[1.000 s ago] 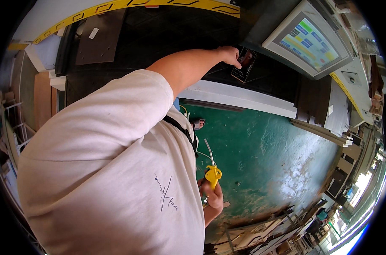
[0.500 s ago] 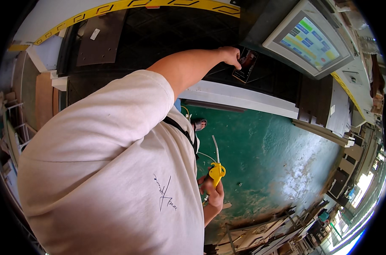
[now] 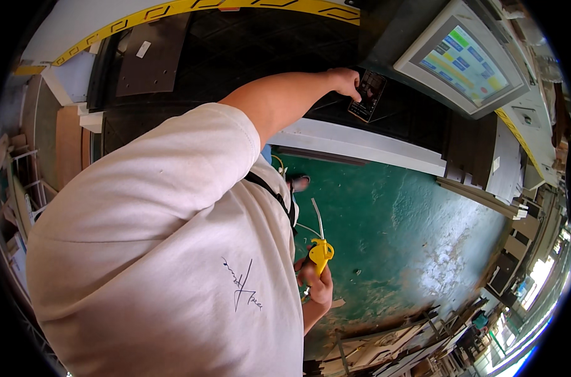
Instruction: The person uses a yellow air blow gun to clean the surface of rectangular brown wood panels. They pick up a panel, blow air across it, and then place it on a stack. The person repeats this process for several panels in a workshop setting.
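Observation:
My left hand [image 3: 348,82], at the end of the arm stretched across the top of the view, is closed at the left edge of a dark, phone-like rectangle [image 3: 369,100]. One finger or thumb reaches onto its face, and the rest are curled. The rectangle rests at a slant on a black surface and shows a small picture; details are blurred. Lower down, in front of my shirt, my right hand [image 3: 315,281] grips a yellow air blow gun [image 3: 321,251]. Its thin metal nozzle points upward, and a pale hose runs behind it.
A grey control panel with a lit touchscreen [image 3: 466,61] stands right of the rectangle. A brown board [image 3: 152,56] lies on the black machine bed at upper left. White beam [image 3: 367,139] edges the bed. Stacked boards [image 3: 487,154] stand at right; offcuts line the green floor [image 3: 386,226].
The view has shifted slightly. The blow gun's nozzle tip has moved a little left; both hands keep their hold and the left arm stays in place.

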{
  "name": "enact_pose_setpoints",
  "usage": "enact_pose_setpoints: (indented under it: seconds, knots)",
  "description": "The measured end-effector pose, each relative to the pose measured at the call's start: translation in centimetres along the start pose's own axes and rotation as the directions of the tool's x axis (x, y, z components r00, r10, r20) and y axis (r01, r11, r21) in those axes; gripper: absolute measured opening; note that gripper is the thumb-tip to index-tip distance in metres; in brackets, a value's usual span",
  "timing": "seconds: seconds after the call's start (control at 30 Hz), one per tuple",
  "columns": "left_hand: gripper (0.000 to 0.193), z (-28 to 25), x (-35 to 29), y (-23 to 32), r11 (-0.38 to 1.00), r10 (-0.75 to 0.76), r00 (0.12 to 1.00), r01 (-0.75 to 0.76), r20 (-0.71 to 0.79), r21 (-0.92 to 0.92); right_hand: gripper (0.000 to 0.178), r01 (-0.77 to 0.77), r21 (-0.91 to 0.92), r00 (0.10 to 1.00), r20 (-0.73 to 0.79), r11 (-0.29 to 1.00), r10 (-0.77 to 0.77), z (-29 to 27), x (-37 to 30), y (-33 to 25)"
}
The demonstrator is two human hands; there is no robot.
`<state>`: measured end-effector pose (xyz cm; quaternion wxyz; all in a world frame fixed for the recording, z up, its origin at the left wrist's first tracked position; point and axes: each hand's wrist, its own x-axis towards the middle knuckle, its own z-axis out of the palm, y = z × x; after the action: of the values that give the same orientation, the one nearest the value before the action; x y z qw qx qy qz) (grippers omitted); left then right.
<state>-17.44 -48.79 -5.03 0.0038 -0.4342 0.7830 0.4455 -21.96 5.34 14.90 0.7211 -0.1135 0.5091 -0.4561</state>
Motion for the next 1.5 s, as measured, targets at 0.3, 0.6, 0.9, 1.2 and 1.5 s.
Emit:
enact_pose_setpoints:
  seconds: [0.3,0.6,0.9,1.2,1.5]
  knots:
    - [0.069,0.1,0.1,-0.1,1.000,0.007,1.000,-0.007,-0.012,-0.003,0.055,-0.011,-0.059,1.000,0.005,0.998,0.011,0.0,0.1,0.3]
    - [0.065,0.0,-0.1,-0.1,1.000,0.016,1.000,-0.016,-0.009,0.003,0.055,-0.047,-0.108,0.999,0.012,0.993,0.049,-0.4,0.1,0.1]
    - [0.061,0.2,0.0,0.1,1.000,0.002,0.999,-0.002,-0.034,-0.020,0.055,-0.022,-0.081,0.999,0.029,0.996,0.025,-0.4,-0.1,0.4]
    - [0.054,0.2,-0.6,1.4,0.996,-0.068,0.997,0.070,-0.025,0.050,0.053,-0.065,-0.107,0.998,-0.011,0.992,0.064,-0.5,-0.2,0.4]
    - [0.045,0.5,-0.1,0.8,0.993,-0.117,0.991,0.118,-0.065,0.000,0.049,-0.074,-0.135,0.997,-0.016,0.988,0.073,-0.3,-0.1,0.1]
